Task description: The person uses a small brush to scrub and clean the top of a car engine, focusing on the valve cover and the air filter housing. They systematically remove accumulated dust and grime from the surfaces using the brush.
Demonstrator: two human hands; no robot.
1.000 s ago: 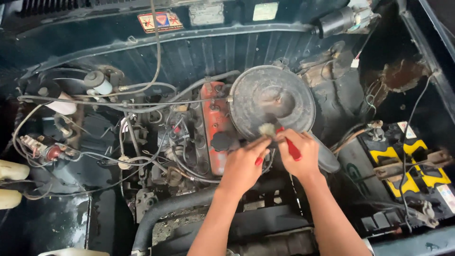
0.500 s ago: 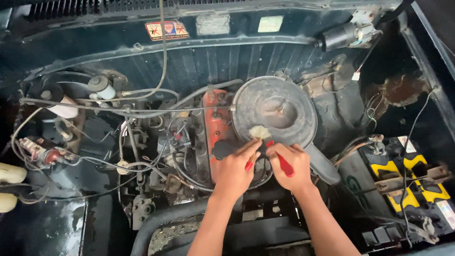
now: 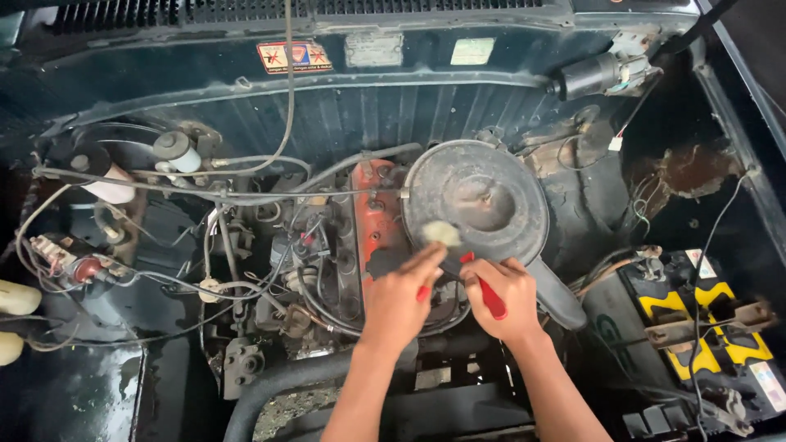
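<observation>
I look down into a car's open engine bay. My right hand (image 3: 499, 296) grips the red handle of a paintbrush (image 3: 490, 296), whose pale bristle tip (image 3: 442, 233) rests on the front left edge of the round, dusty air cleaner cover (image 3: 483, 200). My left hand (image 3: 399, 299) sits close beside it, fingers reaching up to the brush just below the bristles; a red part of the brush shows under its fingers. Both hands hover over the engine, right of the orange valve cover (image 3: 372, 221).
A black and yellow battery (image 3: 696, 327) sits at the right. Wires and hoses (image 3: 221, 278) crowd the left side, with a white-capped reservoir (image 3: 176, 151) behind them. A thick black hose (image 3: 278, 381) curves at the front. The firewall (image 3: 368, 90) carries stickers.
The view has tilted, so the engine sits lower in frame. Both hands and the brush have shifted slightly along the cover's front edge, bristles still touching it.
</observation>
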